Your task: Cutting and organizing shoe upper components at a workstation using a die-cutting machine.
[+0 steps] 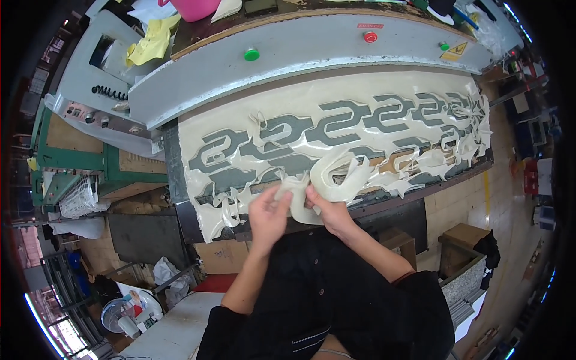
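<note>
In front of me a large cream sheet [384,87] lies across the machine bed, with rows of curved, forked cut-outs showing dark grey beneath. My right hand [333,216] is closed on a bundle of curved cream cut pieces [351,183] over the sheet's near edge. Beside it, my left hand [268,217] is closed, thumb and fingers pinching a cream cut piece [298,198] that hangs down between the hands. Loose, crumpled scraps [225,210] lie at the sheet's near left corner, and more scraps [471,135] are heaped at its right end.
Behind the sheet runs a grey machine beam [306,51] with a green button [251,54] and a red button [370,37]. A control box [90,117] with knobs stands at the left. Cardboard boxes [465,240] sit on the floor at the right.
</note>
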`<action>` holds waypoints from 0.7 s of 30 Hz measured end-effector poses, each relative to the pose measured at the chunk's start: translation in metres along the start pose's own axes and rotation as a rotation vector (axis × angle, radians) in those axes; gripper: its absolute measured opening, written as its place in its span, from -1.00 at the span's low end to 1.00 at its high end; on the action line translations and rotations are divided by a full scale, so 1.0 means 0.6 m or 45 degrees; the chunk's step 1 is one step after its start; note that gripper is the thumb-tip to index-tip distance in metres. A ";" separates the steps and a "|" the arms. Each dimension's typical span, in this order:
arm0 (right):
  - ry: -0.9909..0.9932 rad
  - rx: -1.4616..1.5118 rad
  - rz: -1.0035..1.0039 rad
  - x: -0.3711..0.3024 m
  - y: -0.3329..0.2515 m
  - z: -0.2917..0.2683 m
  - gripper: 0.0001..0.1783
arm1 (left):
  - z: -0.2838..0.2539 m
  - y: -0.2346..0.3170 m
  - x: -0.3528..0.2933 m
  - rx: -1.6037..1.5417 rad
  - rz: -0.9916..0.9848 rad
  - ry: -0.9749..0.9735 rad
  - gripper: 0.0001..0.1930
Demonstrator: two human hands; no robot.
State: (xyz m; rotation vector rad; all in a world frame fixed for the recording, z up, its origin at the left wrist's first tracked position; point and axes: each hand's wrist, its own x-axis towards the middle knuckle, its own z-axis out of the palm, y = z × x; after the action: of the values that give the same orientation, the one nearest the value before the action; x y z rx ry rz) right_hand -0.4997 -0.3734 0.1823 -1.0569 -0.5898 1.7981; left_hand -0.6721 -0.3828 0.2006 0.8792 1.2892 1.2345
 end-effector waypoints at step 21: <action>-0.419 0.888 0.397 0.017 0.029 -0.117 -0.13 | 0.088 0.035 0.020 1.149 1.056 -0.645 -0.64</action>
State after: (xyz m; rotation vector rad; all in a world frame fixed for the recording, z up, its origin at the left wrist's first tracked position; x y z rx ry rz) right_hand -0.4499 -0.3758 0.1289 -0.3876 0.0469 2.2308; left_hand -0.6255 -0.3587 0.2257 2.3788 1.0488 0.8523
